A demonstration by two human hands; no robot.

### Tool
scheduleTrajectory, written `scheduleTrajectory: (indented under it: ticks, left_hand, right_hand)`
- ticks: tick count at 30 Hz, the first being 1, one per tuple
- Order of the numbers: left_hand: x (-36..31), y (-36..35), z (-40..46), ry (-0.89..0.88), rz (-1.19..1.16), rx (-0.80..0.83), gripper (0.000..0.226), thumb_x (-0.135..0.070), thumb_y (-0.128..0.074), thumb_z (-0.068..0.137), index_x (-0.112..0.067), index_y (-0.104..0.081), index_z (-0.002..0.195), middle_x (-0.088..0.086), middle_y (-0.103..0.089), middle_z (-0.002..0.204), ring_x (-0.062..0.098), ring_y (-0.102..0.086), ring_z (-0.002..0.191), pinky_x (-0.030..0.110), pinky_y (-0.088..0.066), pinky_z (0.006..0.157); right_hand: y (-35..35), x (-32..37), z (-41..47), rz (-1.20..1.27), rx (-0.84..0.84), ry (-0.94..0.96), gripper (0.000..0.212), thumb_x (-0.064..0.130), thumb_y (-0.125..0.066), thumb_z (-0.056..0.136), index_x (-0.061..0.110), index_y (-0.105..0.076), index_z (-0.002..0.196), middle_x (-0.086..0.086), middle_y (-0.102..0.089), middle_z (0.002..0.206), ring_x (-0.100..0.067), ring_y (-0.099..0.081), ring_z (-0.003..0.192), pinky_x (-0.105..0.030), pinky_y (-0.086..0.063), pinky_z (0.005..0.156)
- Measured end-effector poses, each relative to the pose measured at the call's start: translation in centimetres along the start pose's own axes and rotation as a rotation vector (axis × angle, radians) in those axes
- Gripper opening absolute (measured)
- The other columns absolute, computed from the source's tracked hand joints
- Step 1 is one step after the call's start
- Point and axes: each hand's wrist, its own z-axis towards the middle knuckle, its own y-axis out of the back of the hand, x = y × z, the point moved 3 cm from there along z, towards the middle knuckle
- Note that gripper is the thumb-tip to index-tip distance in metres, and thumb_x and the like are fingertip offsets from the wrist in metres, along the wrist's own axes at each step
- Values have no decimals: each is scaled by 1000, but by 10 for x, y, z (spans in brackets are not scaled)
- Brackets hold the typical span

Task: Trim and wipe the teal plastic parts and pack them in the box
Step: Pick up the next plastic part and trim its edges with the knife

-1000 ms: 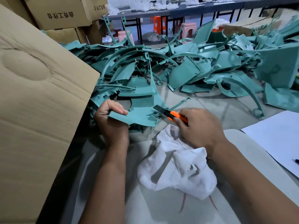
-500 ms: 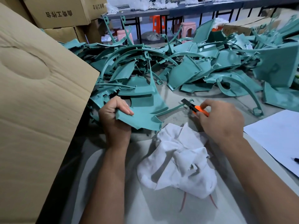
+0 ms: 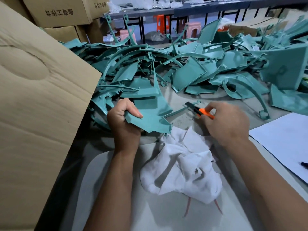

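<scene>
My left hand (image 3: 124, 121) grips the near edge of a curved teal plastic part (image 3: 150, 114), holding it just above the table. My right hand (image 3: 228, 124) holds an orange utility knife (image 3: 202, 112) with its dark blade end pointing up-left, a short way right of the part and not touching it. A crumpled white cloth (image 3: 185, 162) lies on the table between my forearms. A big pile of teal parts (image 3: 191, 70) covers the table beyond my hands. The flap of a large cardboard box (image 3: 36, 100) stands at my left.
White paper sheets (image 3: 283, 144) lie at the right with a dark pen tip (image 3: 304, 163) on them. Stacked cartons (image 3: 58, 14) stand at the back left. Dark tables and orange and pink stools (image 3: 160, 22) stand behind the pile.
My right hand has drawn the knife away from the part's edge, to the right. My left hand has shifted the teal part slightly and keeps its grip.
</scene>
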Motion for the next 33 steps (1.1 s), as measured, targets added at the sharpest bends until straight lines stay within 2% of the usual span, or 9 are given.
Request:
scheduleTrajectory:
  ticks: [3, 5, 9, 13, 19, 23, 27, 30, 33]
  left_hand:
    - [1, -1, 0, 13, -15, -2, 14, -7, -50, 69, -17, -48, 60, 20, -53, 62, 39, -45, 60, 43, -34, 58]
    - [4, -2, 0, 23, -14, -7, 23, 4, -49, 69, -18, -48, 61, 20, -52, 62, 38, -44, 61, 41, -33, 58]
    - [2, -1, 0, 16, 5, 4, 20, 0, -49, 72, -16, -49, 61, 20, -52, 62, 38, -45, 60, 40, -34, 58]
    - [3, 5, 2, 18, -40, -25, 23, 1, -48, 74, -18, -50, 61, 18, -52, 60, 39, -42, 57, 49, -32, 55]
    - [0, 6, 3, 11, -34, -19, 24, 1, -48, 74, -19, -50, 62, 18, -53, 60, 39, -43, 56, 49, -33, 55]
    - [3, 4, 2, 24, -4, -33, 35, 14, -45, 74, -18, -49, 60, 18, -52, 59, 40, -42, 56, 50, -33, 53]
    - [4, 5, 3, 22, -15, -36, 33, 12, -46, 74, -17, -50, 60, 20, -51, 58, 41, -41, 55, 50, -32, 52]
    - [4, 6, 2, 11, -10, -19, 30, 8, -47, 73, -19, -49, 60, 17, -52, 58, 34, -42, 55, 47, -31, 54]
    - [5, 13, 5, 18, -53, -48, 31, 0, -49, 73, -27, -52, 58, 15, -52, 58, 27, -42, 55, 43, -30, 56]
  right_hand:
    - [5, 3, -3, -15, -90, -1, 14, 36, -72, 92, 27, -73, 102, -1, -64, 75, -29, -56, 72, -33, -44, 62]
    - [8, 17, -11, 106, -113, 142, 14, 37, -73, 92, 27, -74, 102, 6, -62, 70, -23, -57, 67, -31, -48, 61]
    - [2, 42, -27, 184, -7, 365, 10, 34, -73, 88, 32, -72, 98, 12, -64, 76, -19, -58, 74, -29, -36, 57]
    - [-3, 23, -13, 125, 29, 168, 9, 36, -74, 90, 31, -70, 95, 13, -48, 64, -21, -48, 69, -27, -26, 54]
    - [4, -1, -1, -34, -34, -44, 12, 35, -73, 90, 29, -73, 100, -3, -66, 79, -33, -61, 78, -34, -44, 62]
    - [4, 14, -12, 12, -184, 82, 6, 28, -71, 91, 24, -73, 95, -3, -70, 80, -31, -58, 73, -32, -36, 59]
    - [-2, 39, -22, 157, -2, 375, 9, 36, -71, 91, 31, -71, 99, 9, -68, 84, -22, -61, 77, -31, -42, 59]
    - [-5, 36, -20, 138, -21, 314, 11, 33, -73, 87, 31, -72, 98, 8, -69, 85, -23, -62, 81, -31, -34, 59]
    - [-3, 15, -8, 62, -33, 120, 11, 32, -73, 89, 29, -72, 99, 3, -61, 76, -27, -55, 75, -31, -35, 61]
